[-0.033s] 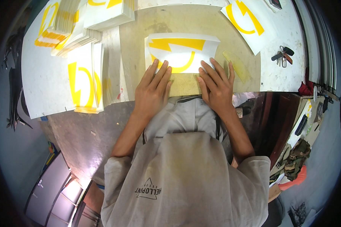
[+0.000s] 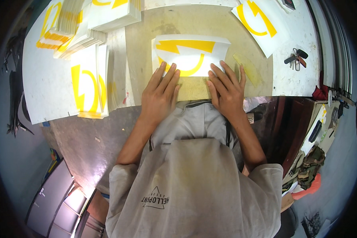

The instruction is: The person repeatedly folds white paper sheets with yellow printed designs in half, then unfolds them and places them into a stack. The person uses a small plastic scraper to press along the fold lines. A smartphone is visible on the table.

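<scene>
Nearest is one person in a grey shirt (image 2: 202, 178), with two bare forearms reaching forward to the table (image 2: 47, 95). On the right, below table height, lies one bundle of camouflage cloth (image 2: 311, 168).

Two hands rest at the middle of the table's near side: the left hand (image 2: 160, 93) and the right hand (image 2: 229, 91). The fingers of both are extended and slightly spread, clenched on nothing, their tips laid on one white paper piece (image 2: 190, 55) with yellow print; both thumbs sit off its near edge. That piece lies just beyond the palms, at the centre, on a yellowish mat (image 2: 139, 71). (A second layer shows at its left edge; whether it is one folded sheet or two, I cannot tell.)

One translucent yellow strip (image 2: 246, 71) lies just right of the right hand. One pile of printed sheets (image 2: 89, 89) sits at the near left, its sheets too tight to count. Farther, on the right, lie one bunch of keys (image 2: 296, 59) and one printed sheet (image 2: 256, 27). At the far left stand at least three paper stacks (image 2: 115, 18).
</scene>
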`<state>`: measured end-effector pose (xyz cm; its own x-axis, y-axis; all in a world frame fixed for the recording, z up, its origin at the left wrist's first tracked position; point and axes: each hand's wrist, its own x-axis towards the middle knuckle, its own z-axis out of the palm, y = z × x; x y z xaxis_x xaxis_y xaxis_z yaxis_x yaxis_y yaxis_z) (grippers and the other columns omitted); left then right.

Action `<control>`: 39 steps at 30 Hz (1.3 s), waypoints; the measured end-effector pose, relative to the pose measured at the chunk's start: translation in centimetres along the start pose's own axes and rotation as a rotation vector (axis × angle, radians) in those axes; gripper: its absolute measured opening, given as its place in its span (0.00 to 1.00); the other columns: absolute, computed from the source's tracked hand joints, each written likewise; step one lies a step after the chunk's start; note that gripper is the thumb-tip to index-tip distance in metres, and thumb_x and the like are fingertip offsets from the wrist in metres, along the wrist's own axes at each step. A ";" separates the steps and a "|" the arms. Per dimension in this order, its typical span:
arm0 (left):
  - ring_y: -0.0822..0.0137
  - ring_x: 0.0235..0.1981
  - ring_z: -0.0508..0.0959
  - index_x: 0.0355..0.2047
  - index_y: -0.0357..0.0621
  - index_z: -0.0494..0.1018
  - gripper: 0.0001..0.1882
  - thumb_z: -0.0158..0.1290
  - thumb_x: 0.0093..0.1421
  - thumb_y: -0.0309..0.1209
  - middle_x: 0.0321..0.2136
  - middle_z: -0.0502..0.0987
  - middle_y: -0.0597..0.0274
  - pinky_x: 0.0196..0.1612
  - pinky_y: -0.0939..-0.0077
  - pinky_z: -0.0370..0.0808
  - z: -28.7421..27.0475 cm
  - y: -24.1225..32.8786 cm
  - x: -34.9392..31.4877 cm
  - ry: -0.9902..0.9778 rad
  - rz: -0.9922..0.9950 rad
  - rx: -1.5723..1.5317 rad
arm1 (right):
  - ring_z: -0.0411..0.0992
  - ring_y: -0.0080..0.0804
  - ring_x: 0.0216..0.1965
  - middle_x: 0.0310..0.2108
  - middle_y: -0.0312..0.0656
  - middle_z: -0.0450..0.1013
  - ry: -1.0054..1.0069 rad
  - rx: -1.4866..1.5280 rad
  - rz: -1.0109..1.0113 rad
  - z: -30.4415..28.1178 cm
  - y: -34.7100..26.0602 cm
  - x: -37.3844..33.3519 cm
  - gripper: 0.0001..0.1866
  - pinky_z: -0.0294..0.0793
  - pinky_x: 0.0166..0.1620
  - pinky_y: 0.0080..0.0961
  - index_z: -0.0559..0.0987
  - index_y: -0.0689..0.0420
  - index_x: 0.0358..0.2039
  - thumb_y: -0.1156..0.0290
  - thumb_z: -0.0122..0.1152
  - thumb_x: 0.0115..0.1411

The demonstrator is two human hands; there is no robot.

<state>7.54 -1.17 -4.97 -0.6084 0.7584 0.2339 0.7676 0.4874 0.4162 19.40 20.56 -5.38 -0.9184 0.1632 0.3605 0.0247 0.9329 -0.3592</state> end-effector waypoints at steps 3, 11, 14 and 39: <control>0.44 0.71 0.70 0.57 0.35 0.79 0.20 0.61 0.64 0.23 0.65 0.76 0.51 0.70 0.55 0.71 -0.2 0.3 0.2 0.007 -0.007 -0.040 | 0.72 0.43 0.66 0.57 0.38 0.81 0.019 0.007 0.015 0.2 -0.2 0.1 0.11 0.52 0.73 0.66 0.87 0.57 0.44 0.69 0.71 0.62; 0.46 0.71 0.69 0.56 0.36 0.80 0.20 0.62 0.64 0.25 0.65 0.76 0.51 0.70 0.53 0.70 0.1 0.1 0.0 0.014 -0.008 -0.039 | 0.73 0.43 0.65 0.55 0.38 0.81 0.037 -0.005 0.012 0.5 -0.2 -0.1 0.10 0.52 0.73 0.65 0.87 0.57 0.42 0.68 0.72 0.61; 0.48 0.66 0.73 0.53 0.38 0.82 0.19 0.65 0.62 0.28 0.61 0.79 0.55 0.66 0.52 0.71 0.1 0.6 0.5 0.065 0.004 0.051 | 0.74 0.43 0.61 0.53 0.38 0.81 0.054 -0.003 0.022 0.3 -0.4 0.4 0.09 0.53 0.73 0.63 0.88 0.57 0.41 0.69 0.74 0.60; 0.48 0.56 0.75 0.57 0.56 0.83 0.23 0.63 0.61 0.27 0.59 0.75 0.51 0.59 0.53 0.68 -2.2 -2.5 0.5 0.130 -0.123 0.119 | 0.68 0.40 0.48 0.41 0.38 0.71 -0.066 0.011 0.205 -2.4 3.0 0.8 0.17 0.56 0.55 0.47 0.91 0.41 0.47 0.71 0.75 0.56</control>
<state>4.87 -2.93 -3.93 -0.7140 0.6317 0.3019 0.6996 0.6264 0.3438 19.67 24.24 -4.07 -0.9186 0.3274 0.2214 0.2100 0.8788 -0.4285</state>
